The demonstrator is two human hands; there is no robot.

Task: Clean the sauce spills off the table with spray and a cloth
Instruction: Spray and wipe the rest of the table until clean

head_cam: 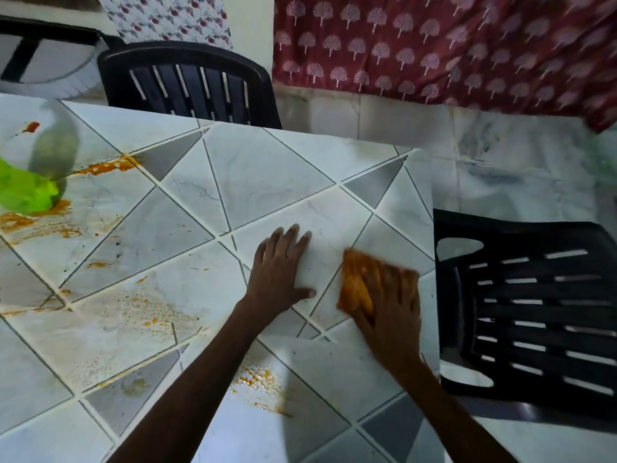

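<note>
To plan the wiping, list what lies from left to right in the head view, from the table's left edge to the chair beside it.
spray bottle → left hand → cloth → chair on the right

On the table (pixel 267 168), left hand (pixel 283 269) lies just left of the cloth (pixel 355 289) — right hand (pixel 390 305) atop it.

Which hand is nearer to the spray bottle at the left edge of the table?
Left. The left hand lies flat on the table, far right of the spray bottle; the right hand, pressing the orange cloth, is even farther right.
</note>
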